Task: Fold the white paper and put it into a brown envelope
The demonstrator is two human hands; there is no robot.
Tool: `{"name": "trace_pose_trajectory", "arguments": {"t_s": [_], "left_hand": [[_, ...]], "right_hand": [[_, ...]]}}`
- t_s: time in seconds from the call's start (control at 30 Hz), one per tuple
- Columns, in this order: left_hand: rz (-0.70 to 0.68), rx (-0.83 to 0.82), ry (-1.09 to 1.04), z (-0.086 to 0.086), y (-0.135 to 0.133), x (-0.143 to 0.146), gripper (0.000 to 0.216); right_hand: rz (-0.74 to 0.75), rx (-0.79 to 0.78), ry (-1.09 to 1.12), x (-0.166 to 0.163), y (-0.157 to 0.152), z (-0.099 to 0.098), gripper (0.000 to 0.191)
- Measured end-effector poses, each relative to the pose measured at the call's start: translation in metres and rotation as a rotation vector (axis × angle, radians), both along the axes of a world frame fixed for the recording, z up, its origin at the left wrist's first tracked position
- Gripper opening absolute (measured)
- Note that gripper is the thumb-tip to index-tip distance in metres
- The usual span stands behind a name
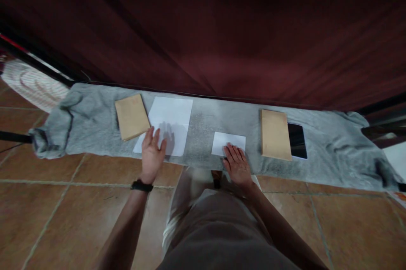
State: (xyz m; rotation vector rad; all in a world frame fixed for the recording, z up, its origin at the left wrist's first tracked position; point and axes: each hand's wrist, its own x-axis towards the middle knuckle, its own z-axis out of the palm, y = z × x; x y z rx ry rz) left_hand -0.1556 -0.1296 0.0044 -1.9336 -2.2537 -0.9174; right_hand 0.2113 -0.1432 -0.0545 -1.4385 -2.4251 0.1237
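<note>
Grey, soft-looking cloth [203, 128] covers a long, narrow desk that runs across the middle of the frame. Left of centre lies a large white paper sheet [171, 113], its lower part beneath the left hand [151, 158]. That hand's fingers are spread and released, holding nothing, and a shadow falls on the sheet beside them; I cannot tell whether they touch the paper. Their tips come close to the lower right corner of a tan rectangular paper packet [131, 117], which lies tilted and slightly overlaps the sheet. A black wristband [141, 185] circles the left wrist.

Just right of centre is a small white paper rectangle [222, 141]. The right hand [237, 169] rests palm down over its lower right corner, fingers extended and unclenched, grasping nothing. Further right, 1 more tan rectangular packet [275, 134] lies nearly upright in the frame, with a dark, flat phone-like device [297, 141] against its right edge. Dark red fabric [203, 28] fills the upper frame; brown floor tiles [47, 215] show at lower left.
</note>
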Motion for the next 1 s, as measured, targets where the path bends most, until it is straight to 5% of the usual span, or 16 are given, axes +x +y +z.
{"name": "trace_pose_trajectory", "arguments": {"t_s": [0.1,0.2,0.5,0.63,1.0], "left_hand": [[0.158,0.019,-0.065,0.011,0.004,-0.041,0.045],[0.082,0.004,-0.065,0.011,-0.004,-0.041,0.040],[-0.648,-0.174,0.123,-0.028,-0.015,0.122,0.044],[-0.717,-0.235,0.248,-0.027,-0.001,0.158,0.043],[-0.715,-0.341,0.424,-0.014,0.003,0.176,0.051]], "right_hand": [[-0.011,-0.008,-0.015,0.003,0.008,0.002,0.052],[-0.030,-0.014,-0.054,0.007,0.019,0.007,0.059],[0.036,-0.074,-0.204,0.012,0.035,0.025,0.054],[0.106,-0.107,-0.243,0.018,0.040,0.032,0.055],[0.179,-0.139,-0.260,0.026,0.042,0.023,0.059]]}}
